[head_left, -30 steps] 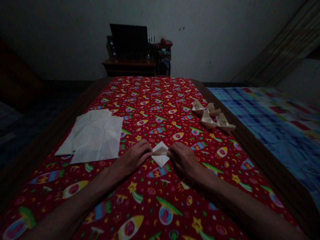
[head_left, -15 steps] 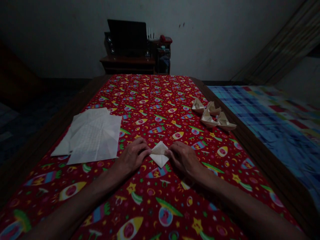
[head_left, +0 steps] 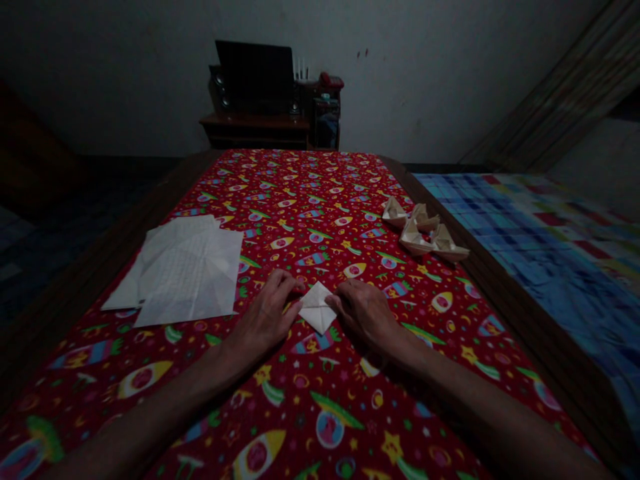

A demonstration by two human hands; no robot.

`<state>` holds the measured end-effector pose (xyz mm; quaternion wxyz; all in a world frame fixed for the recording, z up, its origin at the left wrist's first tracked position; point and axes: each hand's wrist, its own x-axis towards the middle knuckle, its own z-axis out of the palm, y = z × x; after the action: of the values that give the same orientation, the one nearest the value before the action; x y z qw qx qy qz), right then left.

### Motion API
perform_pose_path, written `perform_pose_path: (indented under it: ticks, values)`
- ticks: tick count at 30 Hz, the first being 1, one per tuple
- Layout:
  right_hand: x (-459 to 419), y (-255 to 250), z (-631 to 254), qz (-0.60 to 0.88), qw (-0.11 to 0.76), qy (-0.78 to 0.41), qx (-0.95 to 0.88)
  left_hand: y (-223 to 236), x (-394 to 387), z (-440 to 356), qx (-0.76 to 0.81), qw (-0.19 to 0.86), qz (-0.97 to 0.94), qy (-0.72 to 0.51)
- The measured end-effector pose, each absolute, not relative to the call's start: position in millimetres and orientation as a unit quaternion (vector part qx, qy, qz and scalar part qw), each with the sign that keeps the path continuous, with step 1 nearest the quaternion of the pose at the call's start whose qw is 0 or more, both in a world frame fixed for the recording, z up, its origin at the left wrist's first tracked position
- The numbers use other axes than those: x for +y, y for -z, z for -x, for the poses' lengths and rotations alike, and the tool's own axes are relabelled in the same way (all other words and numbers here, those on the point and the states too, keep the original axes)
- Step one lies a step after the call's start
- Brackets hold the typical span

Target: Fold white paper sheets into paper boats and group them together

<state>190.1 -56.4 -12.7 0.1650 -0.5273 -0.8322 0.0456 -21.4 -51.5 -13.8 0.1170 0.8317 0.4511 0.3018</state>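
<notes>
A small folded paper (head_left: pixel 319 307), pale and diamond-shaped, lies on the red patterned cloth (head_left: pixel 320 377) with creases crossing its middle. My left hand (head_left: pixel 273 308) is at its left corner; the thumb touches the edge while the curled fingers stand apart from the thumb. On the other side, my right hand (head_left: pixel 366 310) has its thumb and bent fingers closed on the right corner; the fingertips under the knuckles are partly hidden. Several folded paper boats (head_left: pixel 425 230) sit in a cluster to the far right of my hands.
Left of my hands lies a fanned stack of paper sheets (head_left: pixel 193 273), some with faint print. Dark wooden edges (head_left: pixel 505 303) border the cloth. Beyond the far end stand a desk (head_left: pixel 255 123) with a black monitor (head_left: pixel 256 77) and a red telephone (head_left: pixel 331 81).
The raised flap in the middle of the folded paper now lies flatter. My left thumb and fingers have spread apart; my right thumb has slid slightly inward over the paper.
</notes>
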Motion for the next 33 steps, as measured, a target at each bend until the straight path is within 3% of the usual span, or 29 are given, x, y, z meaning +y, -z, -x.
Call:
perform_pose_path:
  ticks: [6, 12, 33]
  values:
    - [-55.6, 17.2, -192.8, 0.509, 0.176, -0.033, -0.842, 6.9, -66.7, 16.1, 0.34, -0.007, -0.925, -0.172]
    - [-56.4, 15.7, -191.2, 0.51, 0.17, -0.035, -0.843, 8.5, -76.1, 16.7, 0.341, 0.002, -0.935, -0.1]
    - [-58.0, 16.8, -186.6, 0.517, 0.174, 0.023, -0.838, 14.2, -84.0, 13.7, 0.375, -0.022, -0.921, -0.099]
